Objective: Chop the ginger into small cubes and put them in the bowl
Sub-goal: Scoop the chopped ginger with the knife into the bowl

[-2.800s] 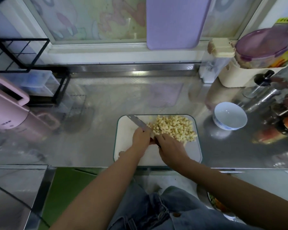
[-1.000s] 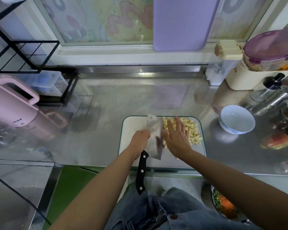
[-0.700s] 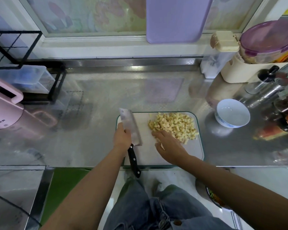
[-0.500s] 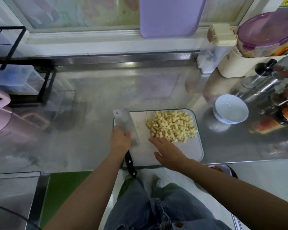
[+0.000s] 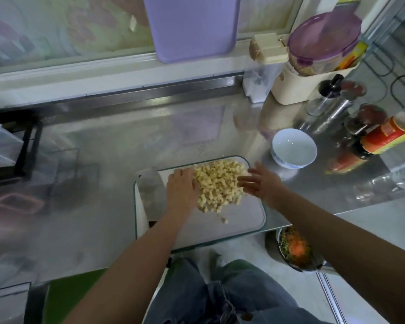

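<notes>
A heap of pale yellow ginger cubes point(image 5: 218, 183) lies on the white cutting board point(image 5: 243, 216) with a green rim. My left hand point(image 5: 181, 187) presses flat against the heap's left side, fingers relaxed. My right hand point(image 5: 258, 182) is open at the heap's right side, fingers straight and touching the cubes. The cleaver point(image 5: 151, 192) lies flat on the board's left part, its handle hidden under my left forearm. An empty white bowl point(image 5: 294, 148) stands on the steel counter to the right of the board, beyond my right hand.
Sauce bottles point(image 5: 388, 136), a steel shaker point(image 5: 330, 101) and a cream bin point(image 5: 311, 83) with a purple-lidded tub crowd the right back. A black rack point(image 5: 26, 148) stands at left. Below the counter edge sits a metal bowl of chopped vegetables point(image 5: 295, 249).
My left hand has let go of the cleaver, which now lies on the board's left side. Both hands have moved to either side of the ginger heap.
</notes>
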`<control>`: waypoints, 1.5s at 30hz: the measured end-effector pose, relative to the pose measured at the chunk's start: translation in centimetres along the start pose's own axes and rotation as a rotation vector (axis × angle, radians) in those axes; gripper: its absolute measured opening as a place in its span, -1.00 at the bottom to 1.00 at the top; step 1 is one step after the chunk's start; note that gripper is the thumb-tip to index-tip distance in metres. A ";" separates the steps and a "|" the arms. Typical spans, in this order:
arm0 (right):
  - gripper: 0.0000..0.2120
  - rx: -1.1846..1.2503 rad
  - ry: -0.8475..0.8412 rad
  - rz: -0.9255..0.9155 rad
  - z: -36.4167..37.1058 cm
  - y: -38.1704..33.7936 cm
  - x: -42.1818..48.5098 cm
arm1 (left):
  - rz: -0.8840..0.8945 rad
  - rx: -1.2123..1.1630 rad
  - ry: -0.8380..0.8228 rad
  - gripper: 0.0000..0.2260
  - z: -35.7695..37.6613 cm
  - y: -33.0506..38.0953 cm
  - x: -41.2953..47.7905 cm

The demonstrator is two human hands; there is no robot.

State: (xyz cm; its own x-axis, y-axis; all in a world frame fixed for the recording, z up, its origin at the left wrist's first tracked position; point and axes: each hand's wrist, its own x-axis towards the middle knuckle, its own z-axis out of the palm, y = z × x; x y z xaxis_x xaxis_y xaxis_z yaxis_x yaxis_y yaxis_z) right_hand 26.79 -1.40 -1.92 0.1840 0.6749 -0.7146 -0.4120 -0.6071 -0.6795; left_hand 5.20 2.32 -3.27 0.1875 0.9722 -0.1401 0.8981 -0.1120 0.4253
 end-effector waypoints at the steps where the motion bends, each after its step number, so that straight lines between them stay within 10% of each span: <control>1: -0.62 0.112 0.048 0.019 -1.2 -0.8 0.4 | 0.012 -0.025 -0.014 -0.68 0.4 1.2 0.5; 13: -0.51 0.474 0.391 -0.042 -4.7 -3.8 4.3 | -0.072 -0.154 -0.021 -0.73 2.5 4.5 3.2; 21: -0.70 -0.182 0.127 -0.125 -0.9 -1.9 2.4 | 0.003 -0.397 0.133 -0.73 0.8 4.6 3.0; 30: -0.73 -0.545 -0.149 -0.193 5.8 0.0 -0.6 | -0.406 -0.936 0.093 -0.63 -2.5 -0.6 0.2; 40: -0.74 -0.676 -0.264 -0.216 13.7 5.5 -2.6 | -0.644 -0.880 0.212 -0.71 -5.2 -9.9 -4.8; 45: -0.71 -1.185 -0.239 -0.391 16.1 9.6 -3.3 | -0.763 -0.860 0.308 -0.70 -6.8 -14.7 -7.1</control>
State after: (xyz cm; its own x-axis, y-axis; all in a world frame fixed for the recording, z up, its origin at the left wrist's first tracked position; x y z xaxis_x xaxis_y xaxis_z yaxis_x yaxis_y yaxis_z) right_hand 7.81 -2.68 -3.43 -0.1035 0.8767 -0.4698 0.7036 -0.2693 -0.6575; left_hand -12.06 -1.57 -2.46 -0.4885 0.7496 -0.4466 0.1527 0.5774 0.8020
